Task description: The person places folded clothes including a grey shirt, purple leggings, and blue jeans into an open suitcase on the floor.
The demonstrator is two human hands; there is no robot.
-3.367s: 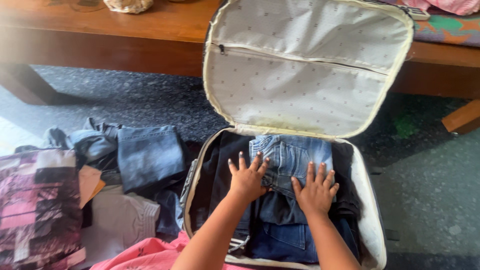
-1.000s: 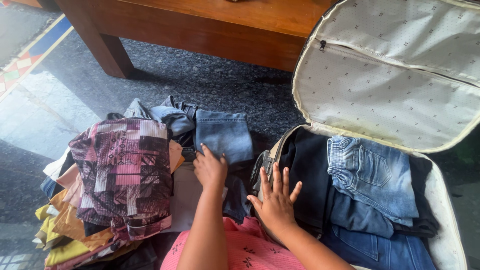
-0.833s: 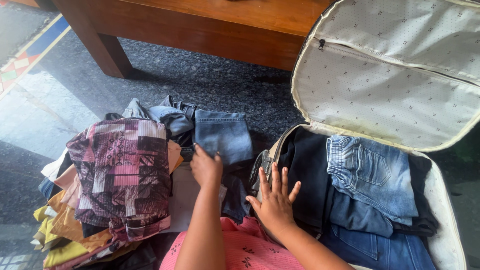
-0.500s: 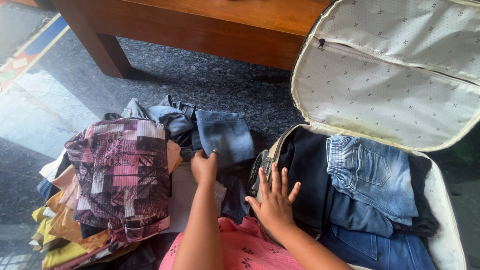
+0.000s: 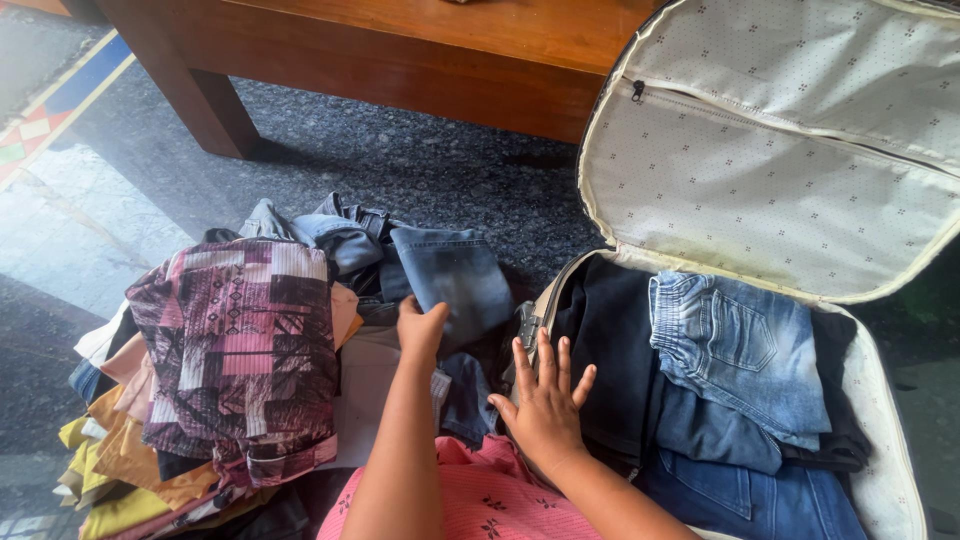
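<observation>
Now left hand [image 5: 421, 328] fingers grip folded jeans [image 5: 455, 280]; right hand [image 5: 545, 405] lies flat, empty.

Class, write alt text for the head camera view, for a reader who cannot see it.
A person's left hand grips folded blue jeans atop a floor pile beside a pink patterned garment, while the right hand rests spread on dark clothes inside an open suitcase that also holds light denim shorts.
</observation>
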